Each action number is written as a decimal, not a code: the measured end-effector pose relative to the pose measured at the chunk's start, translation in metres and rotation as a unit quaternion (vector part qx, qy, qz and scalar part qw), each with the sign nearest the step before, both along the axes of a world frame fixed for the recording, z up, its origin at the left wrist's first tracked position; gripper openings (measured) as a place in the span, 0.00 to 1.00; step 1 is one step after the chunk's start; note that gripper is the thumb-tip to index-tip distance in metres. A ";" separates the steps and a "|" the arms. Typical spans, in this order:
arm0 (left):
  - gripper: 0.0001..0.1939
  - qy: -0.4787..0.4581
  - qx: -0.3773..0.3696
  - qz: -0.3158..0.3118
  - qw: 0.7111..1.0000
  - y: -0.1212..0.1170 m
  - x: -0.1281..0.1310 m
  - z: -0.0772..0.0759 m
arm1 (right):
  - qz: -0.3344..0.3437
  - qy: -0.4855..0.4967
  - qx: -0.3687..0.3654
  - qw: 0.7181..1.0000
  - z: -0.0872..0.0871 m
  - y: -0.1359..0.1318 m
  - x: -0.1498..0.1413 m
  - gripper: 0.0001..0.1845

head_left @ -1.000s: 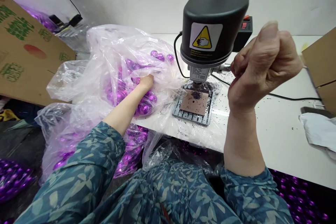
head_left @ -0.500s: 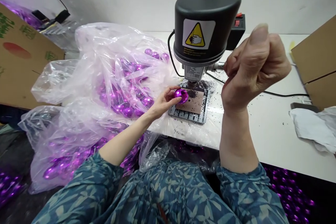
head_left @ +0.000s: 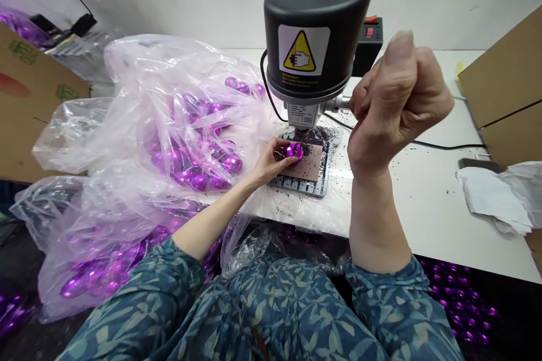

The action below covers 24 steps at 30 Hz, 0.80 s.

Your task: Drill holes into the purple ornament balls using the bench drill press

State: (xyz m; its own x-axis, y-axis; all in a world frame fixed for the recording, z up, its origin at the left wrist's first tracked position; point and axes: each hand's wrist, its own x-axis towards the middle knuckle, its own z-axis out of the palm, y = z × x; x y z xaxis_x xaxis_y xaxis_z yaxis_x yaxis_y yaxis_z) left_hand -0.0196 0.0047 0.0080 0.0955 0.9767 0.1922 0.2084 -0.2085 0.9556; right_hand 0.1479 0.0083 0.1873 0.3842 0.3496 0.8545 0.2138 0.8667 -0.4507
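Between the thumb and fingers of my left hand (head_left: 274, 161) is a shiny purple mirror-faceted ball (head_left: 294, 151). It sits over a brown board (head_left: 308, 164) on the metal base plate (head_left: 296, 185) of a small black drill press (head_left: 311, 28). The press's spindle (head_left: 302, 133) is just above and behind the ball; whether they touch I cannot tell. My right hand (head_left: 400, 98) is raised and closed in a fist around the end of the press's feed handle (head_left: 339, 104), whose grip the fingers hide. Dark shavings (head_left: 324, 138) lie around the plate.
Clear plastic bags (head_left: 169, 90) of purple balls cover the left side and hang over the table edge. Cardboard boxes (head_left: 503, 79) stand at right, another box (head_left: 38, 107) at left. White paper (head_left: 493, 197) lies on the right, and a black cable (head_left: 444, 146) crosses the table (head_left: 406, 197).
My left hand has brought the ball slightly right, closer beneath the spindle, and the ball has turned a little. My right hand stays on the handle. The view has shifted slightly right.
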 end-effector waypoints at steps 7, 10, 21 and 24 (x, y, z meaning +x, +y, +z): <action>0.31 -0.003 0.017 -0.034 0.999 0.006 0.007 -0.006 | -0.035 0.004 -0.032 0.999 0.005 -0.005 -0.003 0.33; 0.31 0.012 0.030 -0.035 0.999 0.004 0.009 -0.010 | -0.012 0.009 -0.017 1.000 0.005 -0.006 -0.002 0.33; 0.27 0.049 0.108 -0.041 0.992 0.000 0.016 -0.020 | 0.007 -0.016 0.020 1.000 -0.009 -0.002 0.007 0.32; 0.28 0.038 0.104 -0.038 0.993 0.000 0.017 -0.022 | 0.033 -0.001 0.080 0.996 -0.019 -0.003 0.006 0.32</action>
